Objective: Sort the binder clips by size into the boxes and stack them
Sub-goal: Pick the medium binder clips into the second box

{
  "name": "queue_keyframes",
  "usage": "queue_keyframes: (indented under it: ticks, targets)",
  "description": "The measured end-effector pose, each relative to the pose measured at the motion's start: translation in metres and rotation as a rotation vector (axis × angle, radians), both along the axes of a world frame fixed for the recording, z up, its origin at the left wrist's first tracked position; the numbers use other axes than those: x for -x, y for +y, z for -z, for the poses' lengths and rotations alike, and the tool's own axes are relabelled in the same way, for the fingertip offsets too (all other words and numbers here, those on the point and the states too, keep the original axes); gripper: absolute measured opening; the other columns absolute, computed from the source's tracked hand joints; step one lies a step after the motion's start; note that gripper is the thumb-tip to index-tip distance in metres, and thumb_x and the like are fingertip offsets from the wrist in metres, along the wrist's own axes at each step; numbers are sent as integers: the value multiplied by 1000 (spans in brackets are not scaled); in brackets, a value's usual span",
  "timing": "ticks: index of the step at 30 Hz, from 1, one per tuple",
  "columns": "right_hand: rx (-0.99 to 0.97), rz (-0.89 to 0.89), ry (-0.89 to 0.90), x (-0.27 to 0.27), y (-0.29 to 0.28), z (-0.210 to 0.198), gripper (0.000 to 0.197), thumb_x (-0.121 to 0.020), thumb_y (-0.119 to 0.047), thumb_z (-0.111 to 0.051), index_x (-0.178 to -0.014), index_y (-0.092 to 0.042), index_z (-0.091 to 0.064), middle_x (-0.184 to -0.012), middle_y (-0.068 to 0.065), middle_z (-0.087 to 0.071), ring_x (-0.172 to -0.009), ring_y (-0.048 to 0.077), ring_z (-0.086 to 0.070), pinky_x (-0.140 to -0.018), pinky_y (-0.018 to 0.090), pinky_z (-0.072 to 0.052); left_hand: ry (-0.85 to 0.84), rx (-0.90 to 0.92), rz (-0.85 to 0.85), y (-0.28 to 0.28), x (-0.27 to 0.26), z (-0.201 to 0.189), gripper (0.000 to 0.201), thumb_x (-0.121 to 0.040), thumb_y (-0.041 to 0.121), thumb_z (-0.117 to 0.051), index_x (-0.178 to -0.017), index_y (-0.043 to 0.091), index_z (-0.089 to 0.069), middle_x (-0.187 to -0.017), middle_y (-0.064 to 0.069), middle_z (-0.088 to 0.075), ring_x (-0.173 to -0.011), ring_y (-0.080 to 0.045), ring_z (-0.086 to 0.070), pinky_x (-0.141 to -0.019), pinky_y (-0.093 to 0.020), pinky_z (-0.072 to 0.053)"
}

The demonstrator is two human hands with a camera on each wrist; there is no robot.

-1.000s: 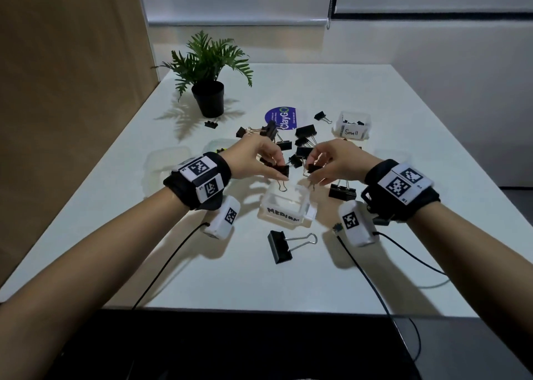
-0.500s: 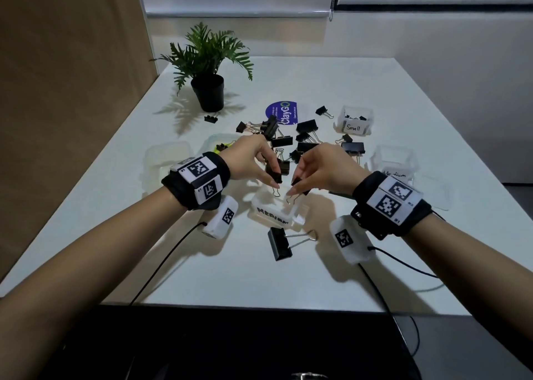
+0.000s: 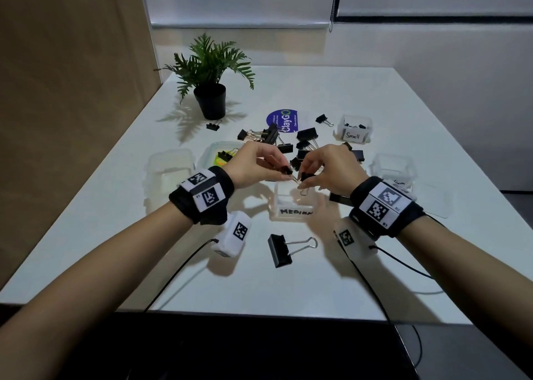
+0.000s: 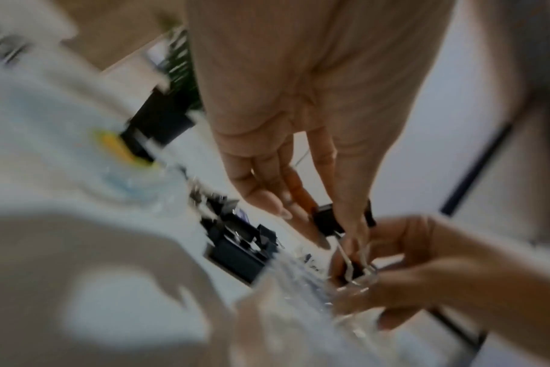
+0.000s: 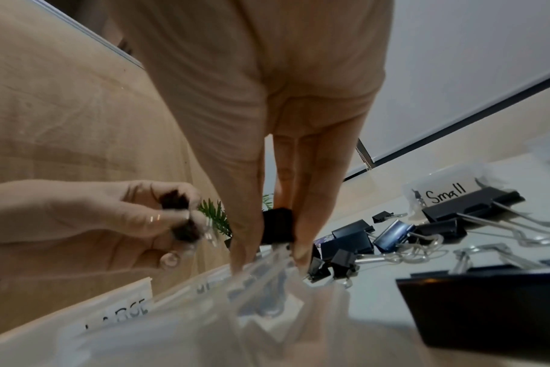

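Note:
Each hand pinches a black binder clip by its body, with the wire handles hanging down. My left hand [image 3: 287, 173] holds one clip [image 3: 287, 169], and my right hand [image 3: 303, 178] holds another clip [image 3: 306, 175]. Both hover close together just above the clear box labelled MEDIUM [image 3: 294, 210]. In the left wrist view, the left hand [image 4: 339, 238] grips its clip [image 4: 327, 219] between thumb and fingers. In the right wrist view, the right hand [image 5: 269, 255] pinches its clip [image 5: 277, 229] over the box wall. A pile of loose clips [image 3: 288, 143] lies behind the hands.
A big clip [image 3: 278, 249] lies on the table in front of the MEDIUM box. The Small box [image 3: 354, 133] stands at the back right, with another clear box [image 3: 393, 166] nearer on the right. A lid [image 3: 170, 169], a tub [image 3: 213, 151] and a potted plant [image 3: 212, 102] are on the left.
Both hands still pinch their clips. They dipped towards the MEDIUM box, and their fingertips now sit closer together above it.

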State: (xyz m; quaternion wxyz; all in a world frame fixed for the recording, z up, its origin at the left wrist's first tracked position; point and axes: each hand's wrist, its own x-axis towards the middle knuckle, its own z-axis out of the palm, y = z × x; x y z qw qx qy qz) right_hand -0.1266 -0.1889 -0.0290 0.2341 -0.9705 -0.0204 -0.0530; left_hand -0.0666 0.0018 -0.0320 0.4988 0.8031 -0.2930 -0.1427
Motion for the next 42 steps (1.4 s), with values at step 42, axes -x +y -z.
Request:
queue_keyframes:
  ticks: [42]
  targets:
    - [-180,-79,-175,-1,-8,-17,20,-65,-34,-86,-78,-25,-74,-67,-11,-71,-66,3,-68,-68,35,-56,-268,-318,-53,-19,-21,5,25,-64,8,-86,-79,12,-67,-70,0,-67,-61,-7,-59,-62,-23,-51]
